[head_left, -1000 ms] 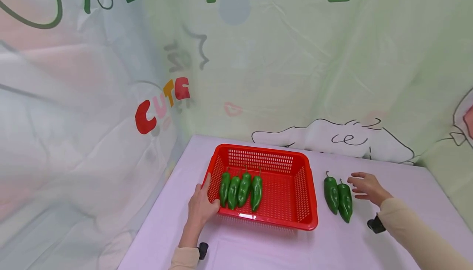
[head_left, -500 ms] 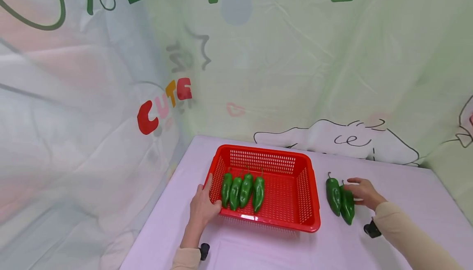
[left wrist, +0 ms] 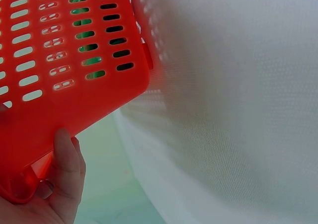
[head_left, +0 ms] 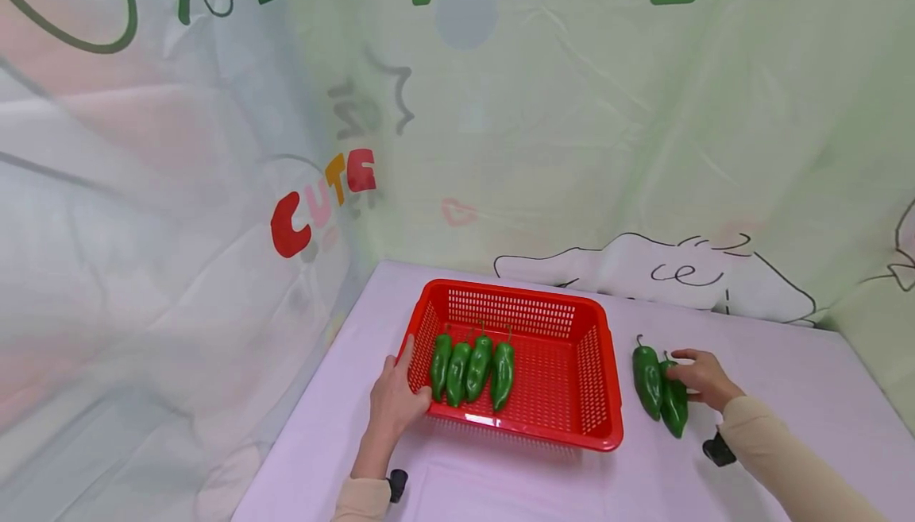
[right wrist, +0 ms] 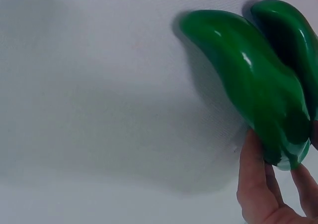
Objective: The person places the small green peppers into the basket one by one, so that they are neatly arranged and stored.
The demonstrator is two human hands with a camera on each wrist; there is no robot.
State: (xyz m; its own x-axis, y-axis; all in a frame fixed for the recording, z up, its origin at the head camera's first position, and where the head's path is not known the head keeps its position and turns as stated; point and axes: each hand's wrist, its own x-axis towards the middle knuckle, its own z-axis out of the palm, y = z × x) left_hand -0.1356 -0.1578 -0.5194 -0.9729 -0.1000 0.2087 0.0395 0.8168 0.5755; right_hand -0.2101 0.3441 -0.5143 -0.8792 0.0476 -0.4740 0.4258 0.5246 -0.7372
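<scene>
My left hand (head_left: 395,399) grips the left side of a red plastic basket (head_left: 515,291) near its front corner. In the left wrist view its fingers hold the rim of the slotted basket (left wrist: 99,101). Several green peppers (head_left: 479,369) lie side by side in the basket's left half. To the right of the basket, two more peppers lie on the table, touching. My right hand (head_left: 704,379) pinches the stem end of the right-hand pepper (head_left: 674,409), thumb and fingers on opposite sides of that pepper (right wrist: 253,80). The other pepper (head_left: 646,383) lies along its left side.
A pale lilac cloth covers the table (head_left: 515,482). Printed fabric (head_left: 529,148) hangs behind and to the left of it. Black wrist-worn devices (head_left: 718,449) sit at both wrists.
My right hand has moved left and down onto the right-hand loose pepper, and its fingers have closed round the stem end. My left hand keeps its hold on the basket.
</scene>
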